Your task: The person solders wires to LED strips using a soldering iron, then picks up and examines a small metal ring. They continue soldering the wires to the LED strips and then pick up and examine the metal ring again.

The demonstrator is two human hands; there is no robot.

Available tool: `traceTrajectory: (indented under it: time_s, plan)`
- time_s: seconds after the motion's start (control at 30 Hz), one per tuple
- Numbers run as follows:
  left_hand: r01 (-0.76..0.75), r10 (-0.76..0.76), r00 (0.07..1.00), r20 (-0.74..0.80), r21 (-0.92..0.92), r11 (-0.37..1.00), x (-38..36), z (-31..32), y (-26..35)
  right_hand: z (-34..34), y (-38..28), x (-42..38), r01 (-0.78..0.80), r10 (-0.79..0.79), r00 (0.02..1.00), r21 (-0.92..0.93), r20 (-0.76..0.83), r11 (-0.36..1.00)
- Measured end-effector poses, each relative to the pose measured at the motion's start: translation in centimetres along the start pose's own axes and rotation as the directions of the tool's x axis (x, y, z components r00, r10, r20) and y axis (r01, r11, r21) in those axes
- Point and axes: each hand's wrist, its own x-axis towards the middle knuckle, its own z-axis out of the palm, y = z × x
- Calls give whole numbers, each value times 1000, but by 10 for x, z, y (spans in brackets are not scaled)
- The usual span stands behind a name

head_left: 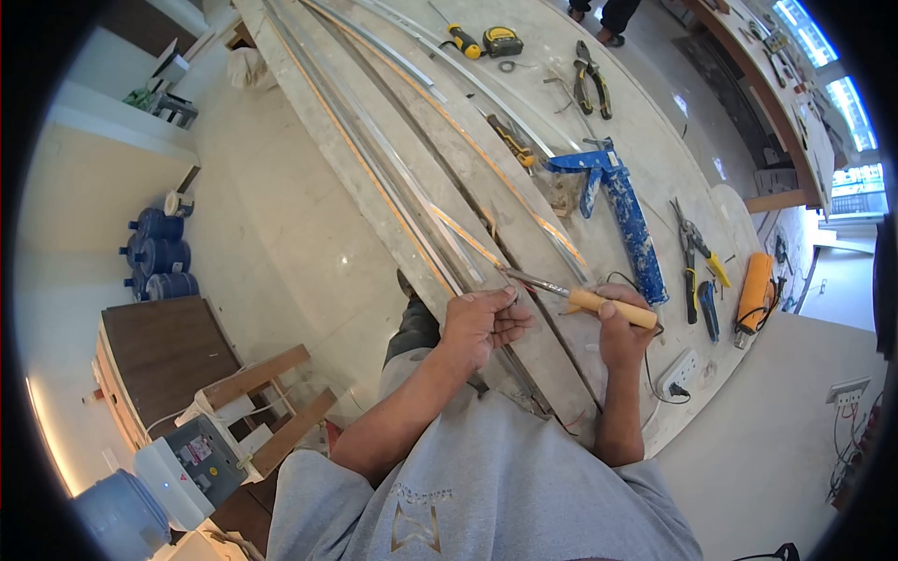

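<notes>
My right hand (625, 329) grips the wooden handle of a soldering iron (599, 304), its metal shaft pointing left. The iron's tip is at the end of an orange-and-white LED strip (465, 234) that lies along the bench. Close below that end, my left hand (479, 325) is closed with thumb and fingers pinched together; what they hold is too small to make out. Thin red wire shows beside the tip. Metal channels (402, 168) run lengthwise under and beside the strip, and another LED strip (557, 232) lies to the right.
On the bench's right side lie a blue caulking gun (627, 210), pliers (589, 79), snips (694, 252), a utility knife (708, 309), an orange heat gun (754, 294) and a power strip (677, 372). A tape measure (502, 40) and screwdriver (463, 40) lie farther off. Another person's legs (615, 17) show beyond.
</notes>
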Motion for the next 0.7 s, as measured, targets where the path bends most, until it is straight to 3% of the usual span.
traceTrajectory:
  time_s: [0.13,0.2,0.7]
  plan:
    - [-19,19,1000,4,9,1000,-1,0,-1,-2,0,0,1,0,1000,35,-17,999]
    - [-22,22,1000,2,12,1000,-2,1,-1,-8,5,0,33,-28,999,-127,45,991]
    - [-29,28,999,14,19,999,1,-1,-2,-5,13,-1,87,-81,996,-140,47,986]
